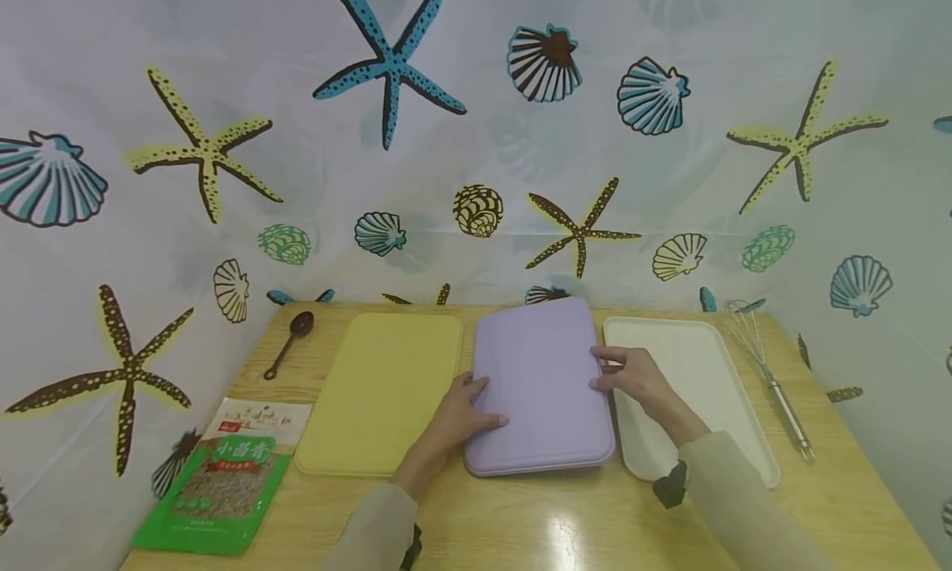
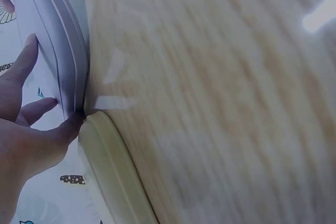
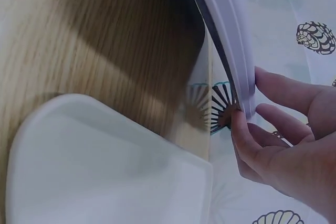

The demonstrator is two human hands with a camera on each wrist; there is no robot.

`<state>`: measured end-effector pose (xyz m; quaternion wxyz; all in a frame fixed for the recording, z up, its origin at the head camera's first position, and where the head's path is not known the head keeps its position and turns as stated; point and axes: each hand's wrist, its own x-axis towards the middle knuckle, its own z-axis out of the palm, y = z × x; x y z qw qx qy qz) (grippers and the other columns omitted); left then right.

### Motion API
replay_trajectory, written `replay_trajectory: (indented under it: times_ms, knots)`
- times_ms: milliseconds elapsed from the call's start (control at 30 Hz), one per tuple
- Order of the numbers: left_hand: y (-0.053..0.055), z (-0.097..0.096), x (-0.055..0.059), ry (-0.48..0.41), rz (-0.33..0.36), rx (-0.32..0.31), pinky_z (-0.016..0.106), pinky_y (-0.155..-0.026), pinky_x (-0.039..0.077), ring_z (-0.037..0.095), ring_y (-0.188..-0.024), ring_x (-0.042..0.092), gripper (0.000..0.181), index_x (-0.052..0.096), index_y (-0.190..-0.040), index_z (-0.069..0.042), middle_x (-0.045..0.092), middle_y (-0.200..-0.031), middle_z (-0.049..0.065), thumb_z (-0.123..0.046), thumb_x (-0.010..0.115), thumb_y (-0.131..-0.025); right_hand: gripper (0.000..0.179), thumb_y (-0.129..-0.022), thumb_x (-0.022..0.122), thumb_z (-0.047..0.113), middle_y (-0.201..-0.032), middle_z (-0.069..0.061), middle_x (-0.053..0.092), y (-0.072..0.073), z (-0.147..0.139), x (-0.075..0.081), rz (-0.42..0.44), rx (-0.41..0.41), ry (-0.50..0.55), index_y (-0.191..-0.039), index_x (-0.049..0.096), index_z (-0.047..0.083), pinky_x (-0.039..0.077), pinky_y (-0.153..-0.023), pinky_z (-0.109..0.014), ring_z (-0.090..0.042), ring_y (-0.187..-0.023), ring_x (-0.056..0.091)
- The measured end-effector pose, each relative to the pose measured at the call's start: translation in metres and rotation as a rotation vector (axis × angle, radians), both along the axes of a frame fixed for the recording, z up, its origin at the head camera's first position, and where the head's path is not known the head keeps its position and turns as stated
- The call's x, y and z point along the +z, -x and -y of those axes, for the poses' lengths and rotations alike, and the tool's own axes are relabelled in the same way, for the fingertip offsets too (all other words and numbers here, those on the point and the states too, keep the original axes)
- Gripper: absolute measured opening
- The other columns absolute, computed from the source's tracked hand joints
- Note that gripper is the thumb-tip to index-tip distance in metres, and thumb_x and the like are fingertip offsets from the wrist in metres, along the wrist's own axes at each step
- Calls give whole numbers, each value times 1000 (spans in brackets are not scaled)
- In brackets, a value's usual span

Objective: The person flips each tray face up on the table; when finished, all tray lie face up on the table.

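A purple tray with rounded corners lies between a yellow tray and a white tray. Its right side is raised off the table, as the right wrist view shows. At its left edge my left hand grips it, some fingertips on the face and one digit low at the edge beside the yellow tray. My right hand pinches the raised right edge between thumb and fingers, over the near-left side of the white tray. The underside of the purple tray is mostly hidden.
A dark spoon lies at the back left, behind a green spice packet. On the right a metal whisk lies beside the white tray. Patterned cloth encloses the back and sides of the wooden table.
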<state>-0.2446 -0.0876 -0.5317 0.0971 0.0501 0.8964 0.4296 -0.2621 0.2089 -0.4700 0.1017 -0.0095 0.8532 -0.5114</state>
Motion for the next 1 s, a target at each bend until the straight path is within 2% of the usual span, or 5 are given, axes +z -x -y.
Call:
replay_trajectory:
  times_ms: [433,800,1000]
  knots:
    - [2,5,6,22,-28,-37,52,-112,29,45,-137,30,81,45,-142,0,29,-149,27,-32,81,-77,55,-79,76,5,-132,-24,55,3,3,17,-75,55,-37,-129,56,-7,51,-93,-41,-39,-115,58]
    - [4,11,8,-2,-33,-57,53,-110,32,46,-135,33,80,45,-141,2,32,-147,28,-34,80,-79,52,-81,75,7,-134,-23,53,5,4,34,-71,101,-15,-129,57,-6,44,-102,-48,-39,-120,54]
    - [4,12,7,-16,-21,-72,54,-110,31,46,-135,32,81,44,-142,2,32,-147,28,-37,78,-80,49,-83,71,5,-131,-26,55,5,2,43,-85,141,23,-128,57,-8,48,-98,-45,-40,-123,51]
